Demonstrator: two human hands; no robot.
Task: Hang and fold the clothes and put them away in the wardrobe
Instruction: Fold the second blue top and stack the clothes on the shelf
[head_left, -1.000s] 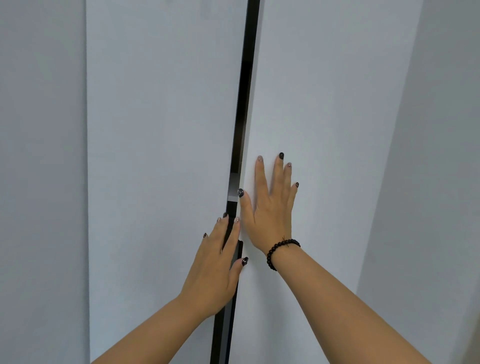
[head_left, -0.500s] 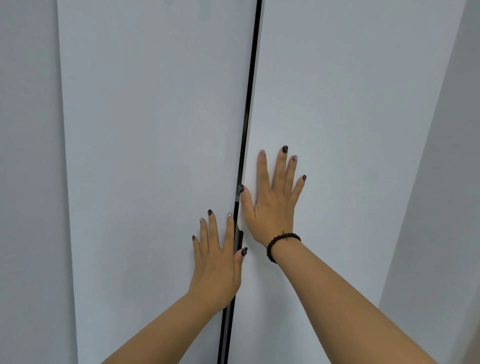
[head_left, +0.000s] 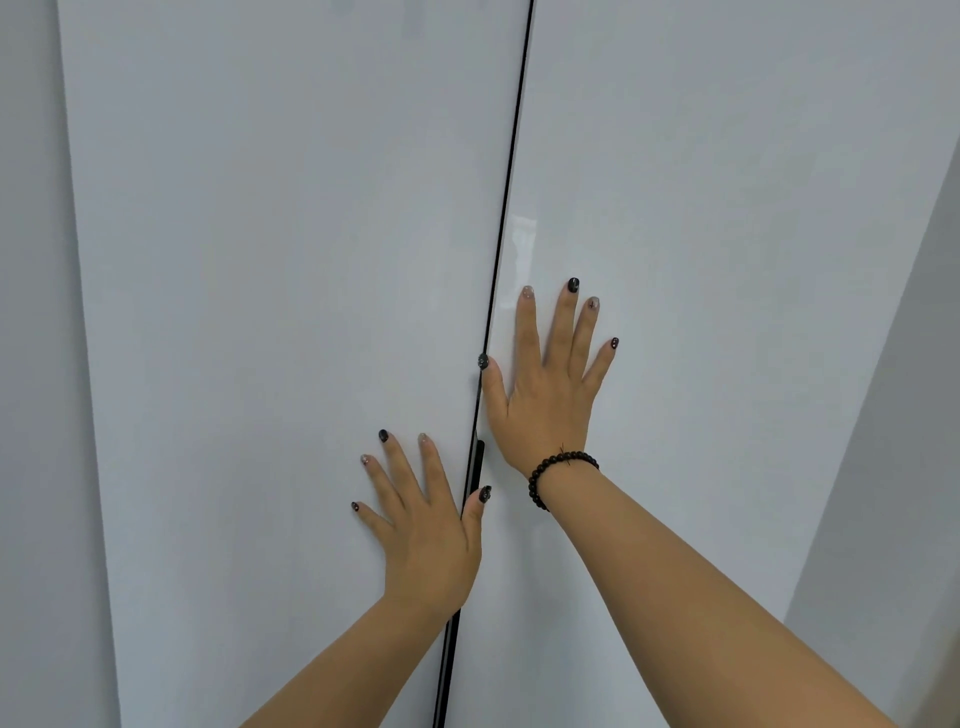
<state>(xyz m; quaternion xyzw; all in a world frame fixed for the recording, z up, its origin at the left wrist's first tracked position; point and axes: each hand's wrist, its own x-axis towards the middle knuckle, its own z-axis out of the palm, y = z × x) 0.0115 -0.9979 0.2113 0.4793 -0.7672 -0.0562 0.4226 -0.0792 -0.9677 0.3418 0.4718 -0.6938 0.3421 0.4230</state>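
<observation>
Wardrobe doors (head_left: 291, 312) w/ L hand (head_left: 426, 525) & R hand (head_left: 545, 395) flat, fingers spread (no writing).

White wardrobe doors (head_left: 291, 312), thin dark gap btwn; L hand (head_left: 423, 525) & R hand (head_left: 545, 395) flat on them.

Two pale wardrobe doors fill the frame and stand as the barrier ahead. The left door (head_left: 291, 312) and the right door (head_left: 701, 208) meet along a thin dark seam (head_left: 511, 156) running from the top centre down to the bottom centre; it is far too narrow for a finger. The left hand (head_left: 426, 535) lies flat on the left door just beside the seam, and the right hand (head_left: 545, 395) lies flat on the right door, thumb at the seam. A short dark strip (head_left: 477, 467) sits in the seam between the hands. Plain wall (head_left: 893, 415) closes the right edge; another pale panel (head_left: 36, 364) closes the left edge.
</observation>
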